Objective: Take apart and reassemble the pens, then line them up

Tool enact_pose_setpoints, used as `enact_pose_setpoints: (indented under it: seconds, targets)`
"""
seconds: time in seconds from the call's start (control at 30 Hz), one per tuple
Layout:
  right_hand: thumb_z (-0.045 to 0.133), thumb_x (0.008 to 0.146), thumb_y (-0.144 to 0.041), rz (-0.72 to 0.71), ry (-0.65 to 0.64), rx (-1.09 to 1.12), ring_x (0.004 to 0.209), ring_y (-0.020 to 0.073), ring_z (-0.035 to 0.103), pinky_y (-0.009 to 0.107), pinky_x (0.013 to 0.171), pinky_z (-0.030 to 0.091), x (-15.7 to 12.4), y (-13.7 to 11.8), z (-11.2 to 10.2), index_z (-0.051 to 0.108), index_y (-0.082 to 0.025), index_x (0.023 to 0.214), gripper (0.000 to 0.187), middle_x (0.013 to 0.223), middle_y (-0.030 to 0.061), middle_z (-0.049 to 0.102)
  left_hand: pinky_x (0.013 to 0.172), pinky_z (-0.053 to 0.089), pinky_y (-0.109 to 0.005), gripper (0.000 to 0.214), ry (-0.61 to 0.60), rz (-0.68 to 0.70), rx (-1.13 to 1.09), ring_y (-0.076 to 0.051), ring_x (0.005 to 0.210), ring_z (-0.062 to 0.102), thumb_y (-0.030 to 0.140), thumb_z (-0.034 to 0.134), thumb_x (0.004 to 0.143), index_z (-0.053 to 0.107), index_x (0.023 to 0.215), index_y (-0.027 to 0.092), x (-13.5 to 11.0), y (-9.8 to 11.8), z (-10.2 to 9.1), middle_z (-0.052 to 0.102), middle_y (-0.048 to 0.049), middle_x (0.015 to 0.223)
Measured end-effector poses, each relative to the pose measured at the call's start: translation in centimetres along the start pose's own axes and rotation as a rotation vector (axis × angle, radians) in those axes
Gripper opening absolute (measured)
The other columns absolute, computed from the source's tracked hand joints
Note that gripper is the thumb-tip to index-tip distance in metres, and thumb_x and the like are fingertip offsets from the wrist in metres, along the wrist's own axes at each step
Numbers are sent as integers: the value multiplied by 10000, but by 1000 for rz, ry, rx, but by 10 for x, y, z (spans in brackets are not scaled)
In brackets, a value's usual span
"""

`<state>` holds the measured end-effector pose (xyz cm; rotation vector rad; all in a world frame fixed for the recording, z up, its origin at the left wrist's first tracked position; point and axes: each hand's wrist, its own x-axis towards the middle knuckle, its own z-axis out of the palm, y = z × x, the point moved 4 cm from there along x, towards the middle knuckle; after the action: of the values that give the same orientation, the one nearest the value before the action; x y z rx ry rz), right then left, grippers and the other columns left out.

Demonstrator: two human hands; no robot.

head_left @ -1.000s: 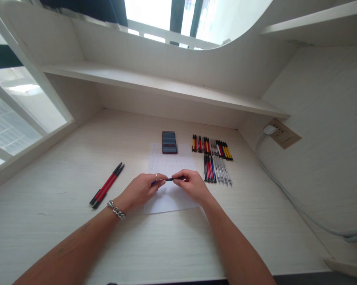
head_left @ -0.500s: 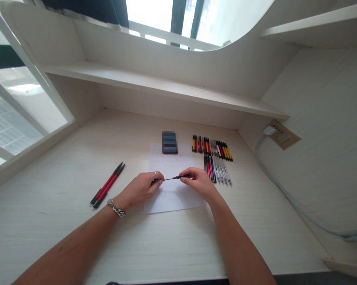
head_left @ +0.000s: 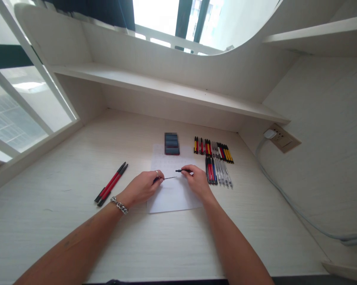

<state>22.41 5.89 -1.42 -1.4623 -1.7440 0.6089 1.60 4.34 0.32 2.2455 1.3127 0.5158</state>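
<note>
My left hand [head_left: 144,186], with a ring and a chain bracelet on it, is closed on a dark pen part, mostly hidden by the fingers. A thin pen refill [head_left: 170,178] sticks out of it to the right. In the pinched fingers of my right hand [head_left: 197,182] is a black pen barrel piece [head_left: 180,170], its narrow end pointing left. That piece is apart from the refill, slightly above its tip. Both hands are over a white sheet of paper [head_left: 172,202]. Left of my left hand lie two red and black pens [head_left: 114,182].
Right of the paper are two rows of pens: an upper row [head_left: 226,152] in mixed colours, and a lower one with clear pens [head_left: 224,174]. A pixelated dark rectangle [head_left: 172,143] is at the paper's top. A plugged-in cable [head_left: 267,170] runs along the right wall beneath a shelf [head_left: 178,93].
The black barrel piece in my right hand has come away from the refill and moved slightly up. My left hand keeps its hold. The whole view has shifted a little.
</note>
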Motion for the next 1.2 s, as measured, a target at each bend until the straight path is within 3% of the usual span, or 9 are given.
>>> enact_pose_setpoints:
  seconds: [0.27, 0.43, 0.53, 0.73, 1.07, 1.2]
  targets:
    - [612, 821, -263, -31, 28, -265, 928, 238, 530, 368, 827, 405, 14, 7, 22, 733, -255, 920, 157, 983, 84, 647, 694, 421, -281, 256, 10, -6, -8, -201, 762, 612, 311, 400, 898, 635, 923, 214, 0, -2, 1, 685, -51, 833]
    - [519, 887, -277, -57, 38, -143, 966, 224, 543, 364, 878, 404, 6, -3, 12, 698, -232, 1019, 227, 1033, 85, 644, 691, 422, -283, 264, 18, -9, -19, -196, 745, 610, 316, 403, 896, 643, 919, 208, 0, -2, 1, 685, -52, 822]
    - [523, 893, -306, -141, -47, -15, 890, 185, 586, 315, 828, 434, -4, -19, 7, 685, -239, 1009, 211, 991, 57, 664, 681, 418, -281, 269, 16, -3, -4, -198, 743, 610, 325, 397, 904, 641, 931, 215, 0, -2, 2, 686, -50, 828]
    - [593, 835, -183, -189, -174, -93, 862, 188, 586, 309, 782, 424, -11, -29, 12, 701, -242, 890, 135, 889, 40, 678, 685, 413, -284, 257, 3, -12, 32, -205, 759, 610, 320, 400, 904, 635, 940, 223, 0, -2, 2, 687, -49, 847]
    - [594, 831, -206, -103, -53, -84, 798, 167, 590, 285, 752, 431, -2, -7, -10, 693, -219, 858, 104, 870, 37, 667, 674, 409, -288, 258, 19, -58, 74, -208, 758, 612, 337, 393, 909, 621, 925, 216, 0, -6, -1, 686, -57, 850]
    - [584, 841, -220, -45, -1, -165, 806, 165, 586, 279, 758, 427, -1, 1, -6, 708, -215, 879, 130, 879, 44, 661, 688, 410, -295, 252, 17, -67, 83, -214, 773, 611, 337, 397, 905, 619, 928, 219, 0, -9, -3, 688, -53, 861]
